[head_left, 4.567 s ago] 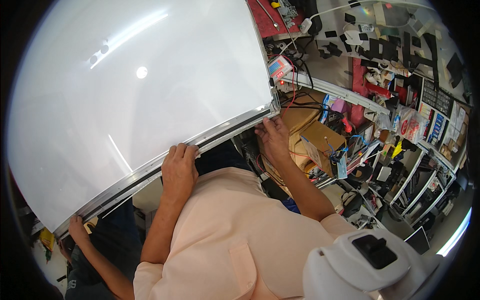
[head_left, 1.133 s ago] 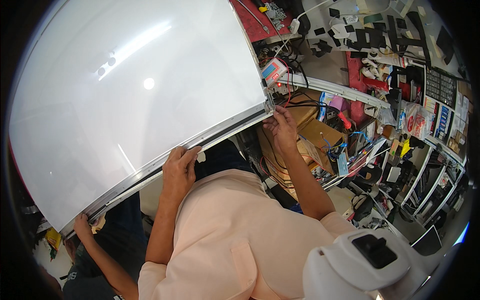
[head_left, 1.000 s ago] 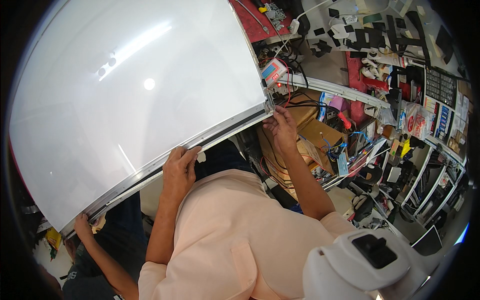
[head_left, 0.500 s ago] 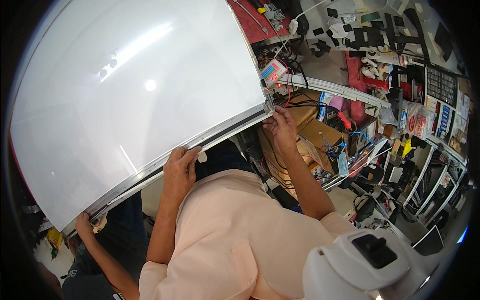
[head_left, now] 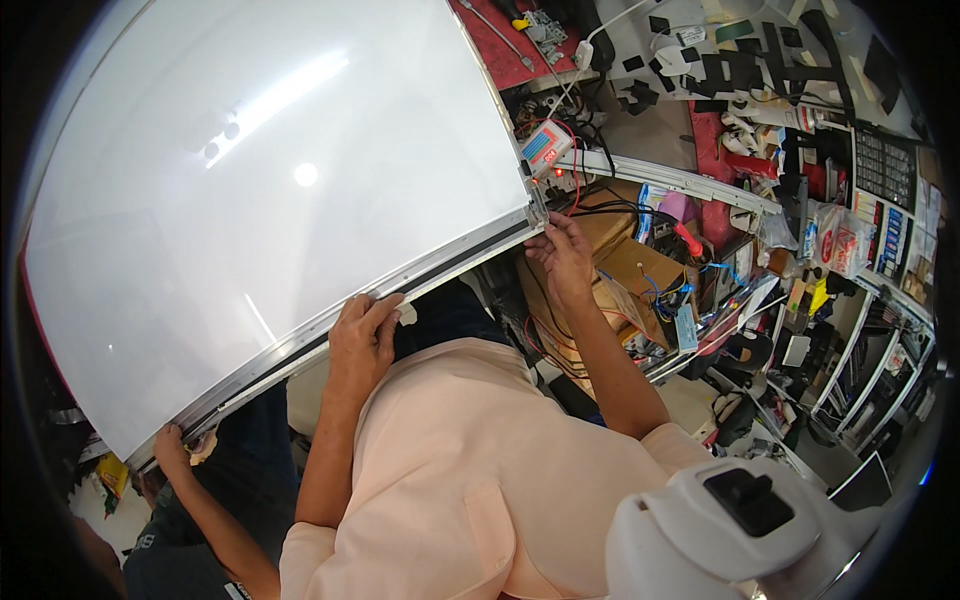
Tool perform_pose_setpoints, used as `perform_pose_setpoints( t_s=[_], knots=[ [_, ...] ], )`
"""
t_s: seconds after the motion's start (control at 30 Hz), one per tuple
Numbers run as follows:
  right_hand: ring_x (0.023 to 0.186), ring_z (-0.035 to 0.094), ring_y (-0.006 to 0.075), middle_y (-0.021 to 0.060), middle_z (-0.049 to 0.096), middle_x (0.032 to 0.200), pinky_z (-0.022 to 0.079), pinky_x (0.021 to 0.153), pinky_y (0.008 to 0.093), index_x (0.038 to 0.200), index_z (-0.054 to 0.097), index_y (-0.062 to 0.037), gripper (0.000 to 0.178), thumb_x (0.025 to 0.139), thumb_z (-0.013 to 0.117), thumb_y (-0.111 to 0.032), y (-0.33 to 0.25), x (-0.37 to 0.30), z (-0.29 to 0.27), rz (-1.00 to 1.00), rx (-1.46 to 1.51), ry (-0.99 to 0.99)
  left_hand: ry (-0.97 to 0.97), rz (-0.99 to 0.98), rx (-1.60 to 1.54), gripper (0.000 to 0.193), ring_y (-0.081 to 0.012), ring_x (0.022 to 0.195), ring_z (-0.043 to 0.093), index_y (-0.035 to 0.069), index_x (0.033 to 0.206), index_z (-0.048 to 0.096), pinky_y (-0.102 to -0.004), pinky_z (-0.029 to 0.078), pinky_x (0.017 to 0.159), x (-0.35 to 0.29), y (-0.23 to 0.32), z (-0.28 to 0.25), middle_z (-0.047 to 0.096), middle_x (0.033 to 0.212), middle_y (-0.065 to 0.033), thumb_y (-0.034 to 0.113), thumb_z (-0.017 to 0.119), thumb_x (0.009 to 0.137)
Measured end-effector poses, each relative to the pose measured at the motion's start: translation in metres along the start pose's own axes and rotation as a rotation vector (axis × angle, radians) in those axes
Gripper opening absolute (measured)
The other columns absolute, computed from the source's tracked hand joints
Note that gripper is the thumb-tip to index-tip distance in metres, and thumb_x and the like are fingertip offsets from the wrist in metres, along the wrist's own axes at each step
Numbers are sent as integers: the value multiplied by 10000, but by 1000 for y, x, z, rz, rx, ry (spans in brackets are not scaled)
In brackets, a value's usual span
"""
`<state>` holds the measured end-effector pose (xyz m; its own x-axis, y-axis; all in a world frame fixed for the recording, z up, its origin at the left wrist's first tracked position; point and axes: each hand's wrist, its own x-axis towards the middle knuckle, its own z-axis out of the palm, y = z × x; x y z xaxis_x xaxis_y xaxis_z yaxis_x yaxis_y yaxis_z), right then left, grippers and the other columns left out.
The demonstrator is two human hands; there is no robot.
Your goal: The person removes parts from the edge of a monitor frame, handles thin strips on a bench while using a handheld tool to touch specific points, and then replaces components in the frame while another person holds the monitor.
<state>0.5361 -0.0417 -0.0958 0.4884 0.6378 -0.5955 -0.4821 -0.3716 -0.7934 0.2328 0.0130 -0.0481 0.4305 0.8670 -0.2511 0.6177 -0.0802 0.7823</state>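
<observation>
A large glossy white panel (head_left: 250, 230), bright with light reflections, spreads in front of me. Along its near side runs a metal edge strip (head_left: 455, 260) with a dark gap in it. My left hand (head_left: 362, 340) grips this strip near its middle, fingers on top and the palm side below. At the right corner, the fingers of my right hand (head_left: 566, 258) are closed on the strip's end, beside a small metal corner piece (head_left: 537, 212). Its fingertips are partly hidden. Further left, a co-worker's hand (head_left: 172, 450) holds the same edge near the left corner.
Right of the panel sit a small white box with a lit display (head_left: 546, 148), tangled wires and an open cardboard box (head_left: 645, 270). Behind them lies a metal rail (head_left: 680, 180). A screwdriver and small metal parts rest on a red mat (head_left: 490, 50). A keyboard (head_left: 882, 172) lies far right.
</observation>
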Motion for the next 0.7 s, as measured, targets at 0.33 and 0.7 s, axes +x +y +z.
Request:
perform_pose_setpoints(
  t_s=[0.33,0.7],
  knots=[
    [757,652,174,138,627,991,557,636,279,1187,463,16,243,960,514,-55,1,-5,8,-73,-61,57,60,52,28,170,-273,755,585,70,1001,706,-395,480,651,-3,-3,5,579,773,-91,67,683,833],
    [770,644,151,96,623,958,550,646,260,1089,534,5,156,942,569,-33,9,-7,5,-150,-113,36,95,132,78,172,-282,727,605,38,995,701,-387,493,631,-10,-3,10,599,796,-112,49,703,823]
  ],
)
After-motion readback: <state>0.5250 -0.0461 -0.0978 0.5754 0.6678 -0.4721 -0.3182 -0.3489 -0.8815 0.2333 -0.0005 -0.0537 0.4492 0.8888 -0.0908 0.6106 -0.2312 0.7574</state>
